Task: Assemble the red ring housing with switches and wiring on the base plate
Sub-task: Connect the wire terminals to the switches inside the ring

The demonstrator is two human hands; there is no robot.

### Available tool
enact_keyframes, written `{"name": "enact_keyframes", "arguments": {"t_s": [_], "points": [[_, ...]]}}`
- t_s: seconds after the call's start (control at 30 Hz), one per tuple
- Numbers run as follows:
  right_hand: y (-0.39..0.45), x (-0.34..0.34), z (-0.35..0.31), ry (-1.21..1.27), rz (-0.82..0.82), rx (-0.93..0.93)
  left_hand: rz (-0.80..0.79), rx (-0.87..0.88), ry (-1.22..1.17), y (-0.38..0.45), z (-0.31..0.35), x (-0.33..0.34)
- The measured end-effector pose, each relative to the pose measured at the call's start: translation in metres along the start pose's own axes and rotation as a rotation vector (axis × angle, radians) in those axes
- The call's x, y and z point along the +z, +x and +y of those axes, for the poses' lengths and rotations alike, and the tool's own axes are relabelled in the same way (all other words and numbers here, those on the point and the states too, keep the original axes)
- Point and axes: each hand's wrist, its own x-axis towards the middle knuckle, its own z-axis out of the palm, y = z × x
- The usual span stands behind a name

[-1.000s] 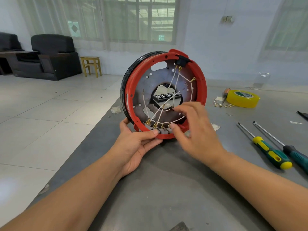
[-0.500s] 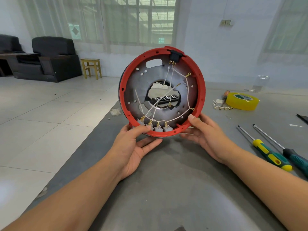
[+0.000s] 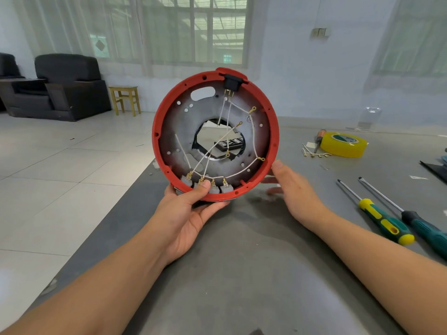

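The red ring housing (image 3: 272, 112) stands upright on edge above the grey table (image 3: 242, 274), its open side facing me. Inside sits the grey metal base plate (image 3: 179, 122) with a central hole. White wires (image 3: 217, 146) with brass terminals cross it, running from a black switch (image 3: 232, 81) at the top to several grey switches (image 3: 226, 188) along the bottom rim. My left hand (image 3: 188, 213) holds the bottom rim, thumb over the switches and fingers behind. My right hand (image 3: 292, 187) lies against the lower right rim with straight fingers.
Right of the housing lie a yellow tape roll (image 3: 343, 143), loose terminal wires (image 3: 314, 153), a small orange-handled tool (image 3: 319, 139) and two green screwdrivers (image 3: 384, 223) (image 3: 428, 230). A black part (image 3: 229, 144) shows through the plate's hole. The table's left edge drops to tiled floor.
My right hand left the wires inside the housing and moved to the lower right rim. The housing turned from angled to facing me squarely and rose slightly.
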Motion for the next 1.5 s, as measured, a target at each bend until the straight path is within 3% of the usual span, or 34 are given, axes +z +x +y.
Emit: {"name": "enact_keyframes", "arguments": {"t_s": [0.13,0.23,0.4,0.67,1.0,1.5], "points": [[0.015,-0.019,0.015,-0.712,0.044,-0.141,0.035,0.026,-0.003,0.003,-0.001,-0.001],[0.037,-0.032,0.030,-0.964,0.114,-0.099,0.046,0.036,0.006,0.007,-0.002,-0.002],[0.073,-0.046,0.051,-1.177,0.149,0.133,0.064,0.064,0.029,0.012,-0.001,-0.001],[0.119,-0.056,0.067,-1.212,0.184,0.316,0.055,0.081,0.064,0.021,-0.002,0.000],[0.145,-0.066,0.083,-1.195,0.088,0.486,0.052,0.079,0.052,0.020,-0.003,-0.002],[0.115,-0.057,0.069,-1.110,0.167,0.457,0.064,0.088,0.054,0.019,-0.003,0.000]]}}
